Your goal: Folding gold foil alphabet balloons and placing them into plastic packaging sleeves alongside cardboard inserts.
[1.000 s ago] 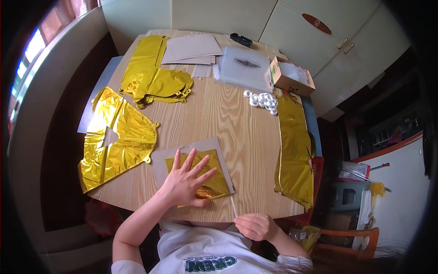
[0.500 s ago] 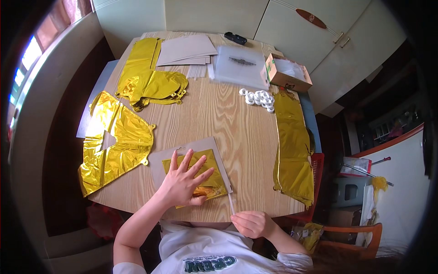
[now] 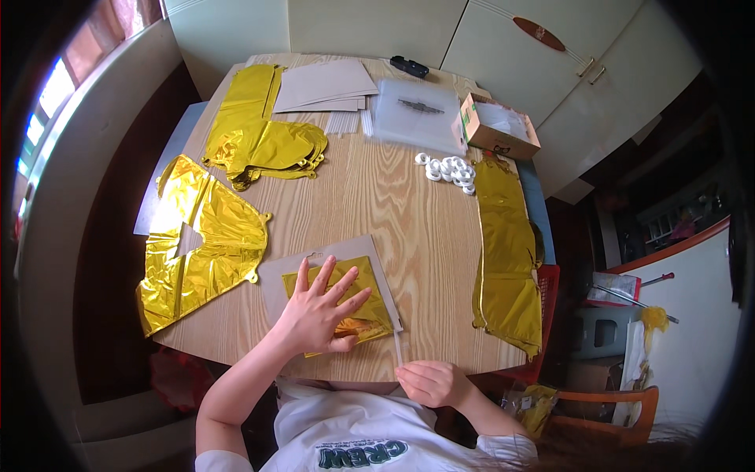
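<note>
My left hand lies flat with fingers spread on a folded gold foil balloon. Beneath that balloon is a greyish-beige cardboard sheet with a hanger hole at its top edge. A thin white straw sticks out past the sheet's lower right corner, towards me. Its near end is pinched in the fingers of my right hand, close to the table's front edge. Where the straw's far end lies is hidden by the foil and the sheet.
Flat gold foil balloons lie at the left, far left and right. Farther back are cardboard sheets, white straws, clear plastic bags, white ribbon rolls, an open box and a black object.
The view has shifted slightly. My left hand stays spread on the foil, and my right hand keeps its pinch on the straw with hardly any movement.
</note>
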`<control>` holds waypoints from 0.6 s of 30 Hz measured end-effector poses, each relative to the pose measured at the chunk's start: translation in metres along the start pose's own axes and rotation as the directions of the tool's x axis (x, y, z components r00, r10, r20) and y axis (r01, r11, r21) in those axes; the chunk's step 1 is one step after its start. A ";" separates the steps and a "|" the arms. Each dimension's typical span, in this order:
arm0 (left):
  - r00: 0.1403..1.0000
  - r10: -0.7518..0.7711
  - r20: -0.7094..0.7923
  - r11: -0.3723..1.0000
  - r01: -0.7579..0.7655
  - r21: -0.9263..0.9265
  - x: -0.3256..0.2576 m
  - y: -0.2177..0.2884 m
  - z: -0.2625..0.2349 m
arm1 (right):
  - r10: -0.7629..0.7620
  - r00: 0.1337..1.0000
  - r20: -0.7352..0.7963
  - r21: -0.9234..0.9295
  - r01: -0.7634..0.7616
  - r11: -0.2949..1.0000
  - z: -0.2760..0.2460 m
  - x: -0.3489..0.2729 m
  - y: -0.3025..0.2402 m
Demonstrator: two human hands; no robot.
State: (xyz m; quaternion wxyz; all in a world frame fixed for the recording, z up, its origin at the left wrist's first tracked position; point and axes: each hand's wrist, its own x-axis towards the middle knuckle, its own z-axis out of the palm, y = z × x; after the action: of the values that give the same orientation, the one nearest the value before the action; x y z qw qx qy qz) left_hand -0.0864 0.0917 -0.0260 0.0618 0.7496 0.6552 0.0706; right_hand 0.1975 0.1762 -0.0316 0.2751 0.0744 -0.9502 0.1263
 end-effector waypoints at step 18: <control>1.000 0.015 -0.021 0.999 -0.014 0.036 -0.001 0.000 0.004 | 0.240 0.967 0.082 -0.060 -0.235 0.970 0.003 0.026 0.031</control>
State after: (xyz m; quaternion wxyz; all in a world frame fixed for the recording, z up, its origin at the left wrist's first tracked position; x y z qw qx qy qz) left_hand -0.0862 0.0908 -0.0299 0.0407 0.7545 0.6516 0.0673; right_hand 0.1681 0.2032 -0.0260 0.2174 -0.0413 -0.9663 0.1311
